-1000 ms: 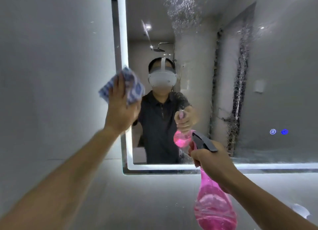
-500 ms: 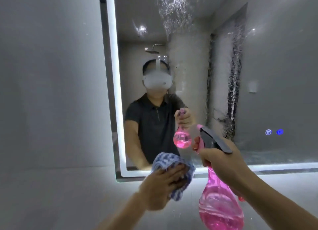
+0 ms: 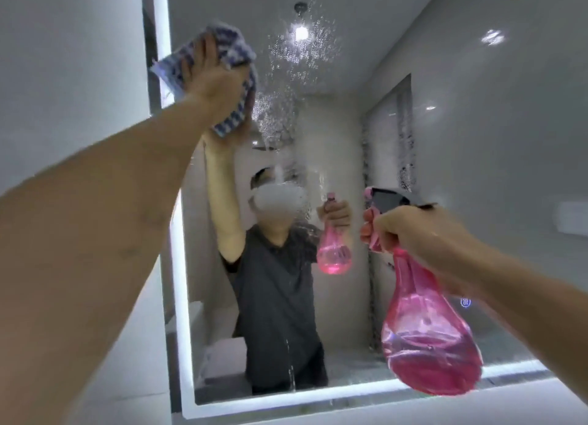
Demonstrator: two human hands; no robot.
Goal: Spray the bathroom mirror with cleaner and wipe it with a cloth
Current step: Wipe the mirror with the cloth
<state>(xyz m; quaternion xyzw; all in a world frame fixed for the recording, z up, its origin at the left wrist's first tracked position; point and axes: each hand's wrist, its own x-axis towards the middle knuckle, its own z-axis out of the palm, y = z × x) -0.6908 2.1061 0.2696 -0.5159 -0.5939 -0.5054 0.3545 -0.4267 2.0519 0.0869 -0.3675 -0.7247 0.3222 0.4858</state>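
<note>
- Mirror [image 3: 477, 131]: wall-mounted, lit strip along its left and lower edges. Taken as the landmark for all entries below.
- Cloth [image 3: 234, 64]: blue-and-white check, bunched, pressed to the mirror's upper-left corner just beside the lit left edge. Half a second ago it was down at the mirror's lower edge; a second ago, at mid-height on the left edge. Reading: a run of up-and-down strokes along the left side.
- Left hand [image 3: 211, 84]: fingers [image 3: 203, 53] spread flat over the cloth, palm pinning it to the glass; arm reaching high.
- Bottle [image 3: 426, 338]: pink, see-through, about a third full of pink liquid, dark trigger head; held clear of the glass in front of the mirror's lower-right part, nozzle toward it. Position much as in both earlier views.
- Right hand [image 3: 410, 233]: fingers closed round the bottle's neck, at the trigger; whether the trigger is squeezed cannot be told.
- Droplets [image 3: 296, 55]: speckled patch just right of the cloth, upper centre of the mirror, unwiped. A second streaked band runs down right of centre; thin runs trickle toward the lower edge.
- Status, by judgement: spraying looks done for this area; wiping is under way, left strip covered, centre and right still wet.
- Next, by judgement: carry the cloth rightward through the droplet patch before the runs reach the frame.
</note>
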